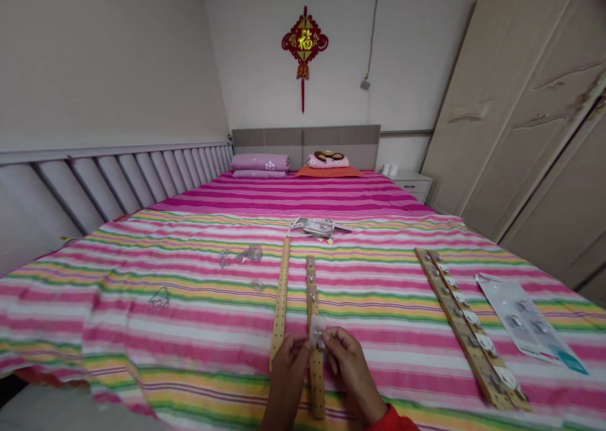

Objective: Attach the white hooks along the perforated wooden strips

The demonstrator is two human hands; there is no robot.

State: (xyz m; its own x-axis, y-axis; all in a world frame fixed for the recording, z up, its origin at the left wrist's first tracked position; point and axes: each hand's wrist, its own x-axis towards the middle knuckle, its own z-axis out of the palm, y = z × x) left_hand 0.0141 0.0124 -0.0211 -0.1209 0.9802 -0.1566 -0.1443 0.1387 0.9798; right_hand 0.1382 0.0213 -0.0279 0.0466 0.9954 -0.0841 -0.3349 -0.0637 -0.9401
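Over a narrow wooden strip with holes (317,387), my left hand (290,368) and my right hand (349,361) meet with fingertips pinched. Between them is a small clear plastic packet (318,329); its contents are too small to make out. Farther up the same strip sit several small shiny clear-and-metal pieces (311,278) in a row. A second perforated strip (281,292) lies just left of it, close to my left hand.
Small clear packets (250,253) and a thin tangled bundle (160,298) lie on the striped cloth (213,330). Beyond the strips is a plastic package (317,227). At right are filled wooden strips (457,320) and a blister pack (528,320).
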